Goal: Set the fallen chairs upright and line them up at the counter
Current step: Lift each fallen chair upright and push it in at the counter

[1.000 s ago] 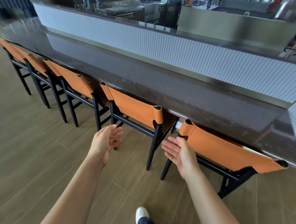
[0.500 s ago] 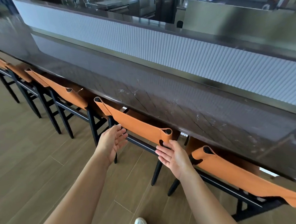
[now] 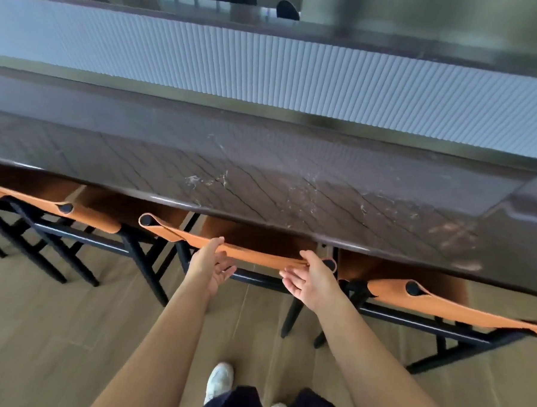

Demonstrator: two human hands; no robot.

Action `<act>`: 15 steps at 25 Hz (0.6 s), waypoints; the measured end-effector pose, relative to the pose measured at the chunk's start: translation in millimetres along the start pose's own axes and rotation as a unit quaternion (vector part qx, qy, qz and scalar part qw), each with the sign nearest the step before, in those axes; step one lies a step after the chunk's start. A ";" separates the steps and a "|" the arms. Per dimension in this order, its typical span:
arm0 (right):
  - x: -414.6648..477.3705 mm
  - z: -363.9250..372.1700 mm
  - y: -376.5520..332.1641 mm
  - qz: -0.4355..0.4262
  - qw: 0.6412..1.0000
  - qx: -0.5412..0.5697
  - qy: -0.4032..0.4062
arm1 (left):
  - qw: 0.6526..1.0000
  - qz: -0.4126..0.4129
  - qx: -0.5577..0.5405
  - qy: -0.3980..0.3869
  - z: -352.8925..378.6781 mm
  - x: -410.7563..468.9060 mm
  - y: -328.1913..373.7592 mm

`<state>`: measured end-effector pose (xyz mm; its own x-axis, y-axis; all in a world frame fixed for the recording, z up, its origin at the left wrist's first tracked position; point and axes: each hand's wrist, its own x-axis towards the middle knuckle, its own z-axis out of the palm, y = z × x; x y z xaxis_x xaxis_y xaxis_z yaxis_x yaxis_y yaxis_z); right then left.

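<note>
Chairs (image 3: 86, 217) stood upright at the counter (image 3: 262, 178); our left hand (image 3: 209, 264) and right hand (image 3: 311, 282) (fingers spread) touched the middle chair (image 3: 258, 258); only straightening seemed left.

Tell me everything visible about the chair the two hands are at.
The chair stands upright at the counter, with its seat tucked under the dark top, in shadow. An orange, leather-like sling back is stretched between two round black posts. A black rail runs below it, and black legs stand on the wood floor. The left hand and right hand touch the sling's top edge with their thumbs, fingers loose and not closed round it. Similar chairs flank it.
</note>
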<state>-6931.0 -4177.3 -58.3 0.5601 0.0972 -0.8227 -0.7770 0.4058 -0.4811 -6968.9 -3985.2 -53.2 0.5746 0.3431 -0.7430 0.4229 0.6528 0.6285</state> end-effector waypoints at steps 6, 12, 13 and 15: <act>38.5 32.1 16.1 0.003 0.991 0.102 0.081 | 0.997 -0.072 0.019 -0.019 -15.9 61.3 43.8; 60.1 34.9 12.7 -0.025 0.974 0.188 0.120 | 0.993 -0.112 -0.032 0.000 -28.4 97.3 60.2; 61.3 35.0 13.0 -0.030 0.972 0.198 0.125 | 0.993 -0.111 -0.029 0.013 -29.1 102.5 61.5; 62.6 31.7 13.6 -0.043 0.969 0.205 0.132 | 0.993 -0.109 -0.011 0.032 -24.0 107.8 61.4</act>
<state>-6897.4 -4136.9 -106.7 0.4827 -0.1677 -0.8596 -0.5202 0.7346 -0.4355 -6897.9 -3891.9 -100.3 0.4246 0.2340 -0.8746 0.5162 0.7310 0.4462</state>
